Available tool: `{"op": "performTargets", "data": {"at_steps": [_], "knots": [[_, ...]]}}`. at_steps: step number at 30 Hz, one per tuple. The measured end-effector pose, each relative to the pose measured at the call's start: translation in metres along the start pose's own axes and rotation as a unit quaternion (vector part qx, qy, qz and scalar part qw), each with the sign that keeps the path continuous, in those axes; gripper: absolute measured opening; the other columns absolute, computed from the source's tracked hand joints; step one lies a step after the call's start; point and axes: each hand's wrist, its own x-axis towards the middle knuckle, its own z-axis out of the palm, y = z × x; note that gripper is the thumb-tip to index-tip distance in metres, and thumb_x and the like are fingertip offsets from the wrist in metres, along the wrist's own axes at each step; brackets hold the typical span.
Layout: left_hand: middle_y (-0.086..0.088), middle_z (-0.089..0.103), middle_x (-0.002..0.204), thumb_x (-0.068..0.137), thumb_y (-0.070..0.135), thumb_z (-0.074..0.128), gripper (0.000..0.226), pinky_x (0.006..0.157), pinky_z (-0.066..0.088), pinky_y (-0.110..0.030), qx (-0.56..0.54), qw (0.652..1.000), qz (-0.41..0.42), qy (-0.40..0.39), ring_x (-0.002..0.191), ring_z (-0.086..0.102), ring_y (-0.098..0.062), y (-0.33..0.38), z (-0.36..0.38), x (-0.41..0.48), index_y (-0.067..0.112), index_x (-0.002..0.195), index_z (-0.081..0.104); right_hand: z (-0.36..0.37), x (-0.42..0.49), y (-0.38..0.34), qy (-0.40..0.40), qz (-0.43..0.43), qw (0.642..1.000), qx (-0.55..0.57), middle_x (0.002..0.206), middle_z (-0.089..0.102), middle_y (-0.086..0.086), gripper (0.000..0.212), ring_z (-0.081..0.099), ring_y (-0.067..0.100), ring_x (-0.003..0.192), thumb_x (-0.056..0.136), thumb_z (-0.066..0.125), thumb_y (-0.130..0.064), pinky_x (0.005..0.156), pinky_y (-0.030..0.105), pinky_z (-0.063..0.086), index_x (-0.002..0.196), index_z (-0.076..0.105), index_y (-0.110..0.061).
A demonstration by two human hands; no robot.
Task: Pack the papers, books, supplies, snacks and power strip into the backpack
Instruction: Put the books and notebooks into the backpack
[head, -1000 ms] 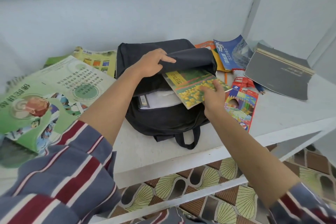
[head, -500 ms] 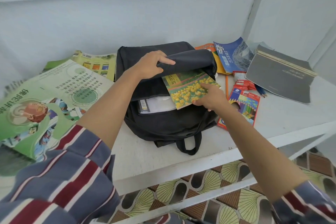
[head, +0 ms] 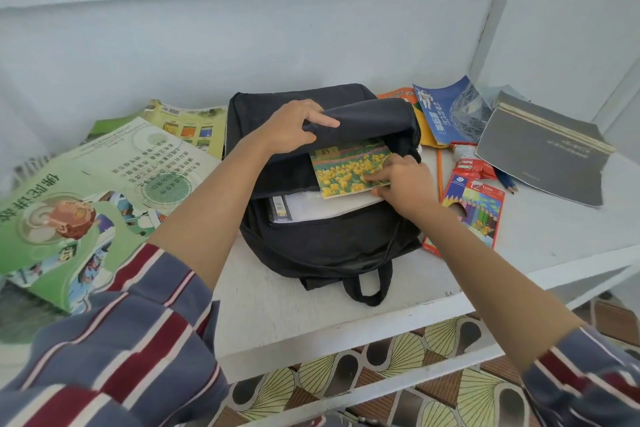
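Observation:
A black backpack point(head: 322, 246) lies open on the white table. My left hand point(head: 291, 128) grips its upper flap and holds it lifted. My right hand point(head: 401, 180) pinches the right edge of a yellow-flower book point(head: 346, 170), which is partly inside the opening under the flap. White papers point(head: 311, 206) and a dark item with a barcode point(head: 278, 208) lie inside below it. Green booklets point(head: 86, 191) lie to the left. A coloured-pencil box point(head: 474, 208), a blue book point(head: 446, 111) and a dark grey book point(head: 543, 149) lie to the right.
A red snack packet point(head: 472, 163), loose pencils point(head: 507, 180) and an orange book point(head: 398, 95) sit right of the bag. The white table edge point(head: 346, 333) runs along the front, with patterned floor tiles below. A white wall stands close behind.
My right hand has pushed the yellow-flower book leftward and deeper into the backpack opening. My left hand has kept the flap lifted.

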Motion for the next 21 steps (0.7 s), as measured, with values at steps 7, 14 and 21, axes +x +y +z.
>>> {"op": "performTargets", "data": {"at_steps": [7, 14, 21], "knots": [[-0.006, 0.049, 0.132, 0.086, -0.008, 0.053, 0.047, 0.098, 0.03, -0.023, -0.004, 1.0, -0.002, -0.007, 0.121, 0.045, -0.021, -0.001, -0.002, 0.0, 0.021, 0.122, 0.062, 0.013, 0.024, -0.006, 0.046, 0.023, 0.999, -0.008, 0.125, 0.053, 0.004, 0.031, 0.044, 0.025, 0.113, 0.094, 0.052, -0.031, 0.091, 0.036, 0.032, 0.125, 0.058, -0.033], [-0.007, 0.048, 0.132, 0.085, -0.007, 0.053, 0.047, 0.104, 0.032, -0.032, -0.013, 1.0, -0.005, -0.019, 0.121, 0.044, -0.021, -0.002, -0.001, -0.001, 0.023, 0.12, 0.063, 0.015, 0.041, -0.011, 0.027, 0.051, 0.998, 0.032, 0.13, 0.049, 0.004, 0.03, 0.042, 0.027, 0.12, 0.093, 0.053, -0.03, 0.099, 0.039, 0.03, 0.122, 0.061, -0.031], [-0.005, 0.047, 0.129, 0.083, -0.008, 0.056, 0.047, 0.096, 0.032, -0.025, -0.031, 0.998, -0.024, -0.055, 0.113, 0.044, -0.016, 0.0, 0.002, -0.004, 0.023, 0.119, 0.064, 0.015, 0.036, -0.012, -0.001, 0.031, 0.999, 0.01, 0.134, 0.044, 0.006, 0.035, 0.038, 0.028, 0.122, 0.096, 0.046, -0.032, 0.101, 0.039, 0.03, 0.13, 0.053, -0.031]]}}
